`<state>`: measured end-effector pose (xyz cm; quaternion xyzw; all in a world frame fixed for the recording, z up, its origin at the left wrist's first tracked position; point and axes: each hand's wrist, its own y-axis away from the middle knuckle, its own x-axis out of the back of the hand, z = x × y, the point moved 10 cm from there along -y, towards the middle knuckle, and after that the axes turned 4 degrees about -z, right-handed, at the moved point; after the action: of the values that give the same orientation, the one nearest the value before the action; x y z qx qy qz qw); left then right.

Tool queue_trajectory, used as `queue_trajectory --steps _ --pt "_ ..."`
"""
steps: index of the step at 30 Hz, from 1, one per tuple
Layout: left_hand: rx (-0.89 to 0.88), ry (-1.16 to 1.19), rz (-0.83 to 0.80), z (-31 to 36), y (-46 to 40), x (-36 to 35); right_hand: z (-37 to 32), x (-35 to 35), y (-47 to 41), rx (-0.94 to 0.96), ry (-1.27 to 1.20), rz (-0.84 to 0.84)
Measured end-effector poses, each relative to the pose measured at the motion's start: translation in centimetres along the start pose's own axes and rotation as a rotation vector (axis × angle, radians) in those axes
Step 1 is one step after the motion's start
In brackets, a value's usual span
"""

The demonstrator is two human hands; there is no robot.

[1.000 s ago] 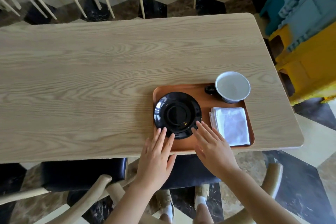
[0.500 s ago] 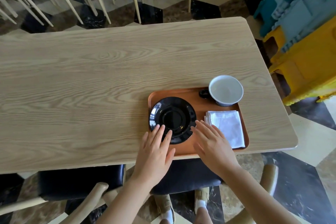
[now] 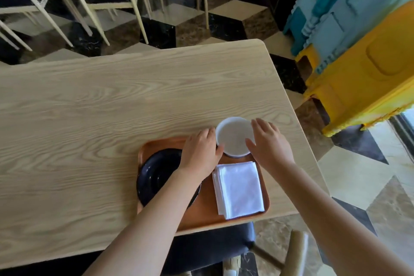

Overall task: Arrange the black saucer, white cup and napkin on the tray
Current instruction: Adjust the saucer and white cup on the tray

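Note:
The orange-brown tray (image 3: 206,213) lies at the near right edge of the wooden table. On its left half sits the black saucer (image 3: 154,175), partly hidden by my left forearm. The folded white napkin (image 3: 238,188) lies on the tray's near right part. At the tray's far right corner stands the white cup (image 3: 234,135). My left hand (image 3: 201,152) curls against the cup's left side and covers its dark handle. My right hand (image 3: 268,143) rests with its fingers spread against the cup's right side, thumb at the near rim.
The light wooden table (image 3: 100,107) stretches far to the left. Chairs with pale legs (image 3: 94,2) stand beyond its far edge. Yellow and blue plastic blocks (image 3: 363,51) rise at the right. A dark chair seat (image 3: 212,246) sits below the tray's near edge.
Both hands left the saucer's near edge and moved forward and right to either side of the white cup. The camera tipped forward.

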<state>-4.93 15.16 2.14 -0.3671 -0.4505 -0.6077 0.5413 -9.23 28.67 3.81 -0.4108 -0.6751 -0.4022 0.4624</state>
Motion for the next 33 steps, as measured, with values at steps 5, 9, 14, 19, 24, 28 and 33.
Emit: queue_trajectory --steps 5,9,14,19,24,28,33 --pt "0.092 0.098 0.020 -0.7 0.0 0.0 0.5 -1.0 -0.5 -0.026 -0.041 -0.049" --pt "0.146 0.244 0.024 -1.3 0.1 -0.3 0.7 -1.2 -0.7 -0.053 -0.191 -0.043" --pt "0.194 0.433 0.006 -3.5 0.4 -0.3 1.0 -1.3 -0.7 -0.070 -0.376 -0.025" --pt "0.212 0.572 -0.012 -5.1 1.6 0.6 0.0 -2.1 -0.2 -0.064 -0.472 -0.045" --pt "0.224 0.573 0.007 -6.0 2.6 0.9 -1.1 -2.4 0.2 -0.046 -0.504 -0.048" --pt "0.208 0.579 0.030 -6.0 2.8 0.9 -1.1 -2.5 0.4 -0.046 -0.502 -0.044" --pt "0.217 0.541 0.076 -5.8 3.2 0.8 -0.7 -2.8 0.4 -0.055 -0.523 -0.043"
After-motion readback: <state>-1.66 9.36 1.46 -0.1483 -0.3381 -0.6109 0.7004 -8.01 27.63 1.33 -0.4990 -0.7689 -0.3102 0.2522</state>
